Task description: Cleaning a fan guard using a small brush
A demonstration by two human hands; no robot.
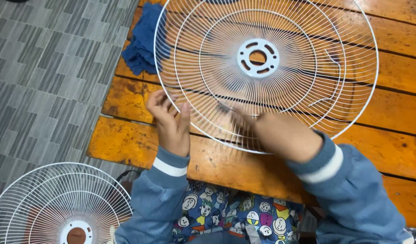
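Fan guard [280,86], white wire, round, with a flat white hub plate pierced by curved slots at its centre: it lies across the orange wooden surface [126,140], its near rim toward me and its far rim cut off by the top of the view.

Left hand [169,119]: I see it at the guard's near-left rim, fingers raised and loosely curled, thumb side toward the wires. It looks to touch the rim; I cannot tell whether the grip is closed on a wire.

Right hand [280,135]: blurred, resting over the guard's near rim, fingers reaching in among the spokes. I cannot tell how far the grip is open or whether it has hold of anything.

Sleeves: blue with a white band at each cuff.

Blue cloth [142,43]: crumpled, on the far-left corner of the surface, partly under the guard's left rim.

Second fan guard [59,205]: white wire, same kind, on the grey patterned floor [45,81] at lower left, well apart from the first.
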